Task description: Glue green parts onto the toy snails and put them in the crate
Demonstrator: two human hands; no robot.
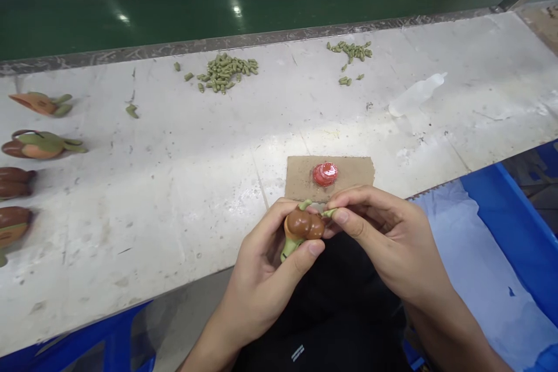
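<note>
Head view: the left hand [265,276] held a glossy brown-and-green moulded figurine [300,224] near a tan cardboard rectangle [300,180]; the right hand [394,244] pinched a small green peg-like piece [330,213] beside it. Figurine judged light, firm, slick; best gripped round its body.

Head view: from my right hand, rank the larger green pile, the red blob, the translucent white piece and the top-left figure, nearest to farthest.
1. Red blob: on the cardboard, ahead-left of the right hand.
2. Translucent white piece: farther back, right.
3. Larger green pile: back, left of centre.
4. Top-left figure: far left.
</note>
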